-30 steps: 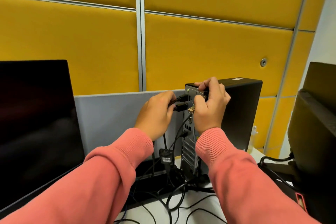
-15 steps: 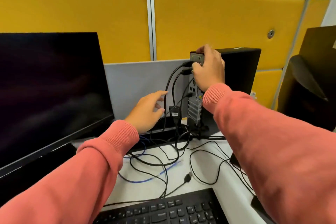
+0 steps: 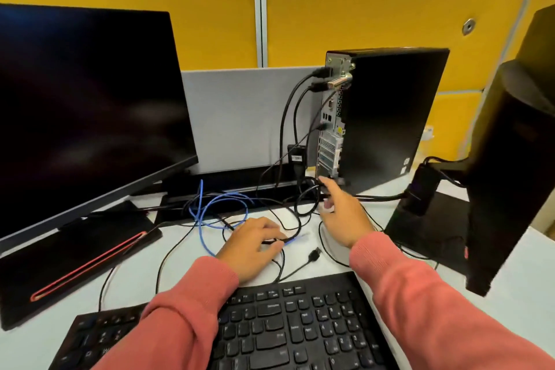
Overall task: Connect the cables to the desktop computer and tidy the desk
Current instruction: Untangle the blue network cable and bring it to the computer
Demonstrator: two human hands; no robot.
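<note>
Blue network cable (image 3: 207, 213) is pinched by left hand (image 3: 255, 245) for plugging into black desktop tower (image 3: 387, 117); right hand (image 3: 342, 213) is spread among black cables (image 3: 303, 207).

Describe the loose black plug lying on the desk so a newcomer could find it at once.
Start at the black keyboard at the near edge of the white desk. Just beyond its far edge, between the left hand and the right hand, lies the loose black plug. Unlike the blue cable and the black leads plugged into the computer tower, its flat end lies free, plugged into nothing.
</note>
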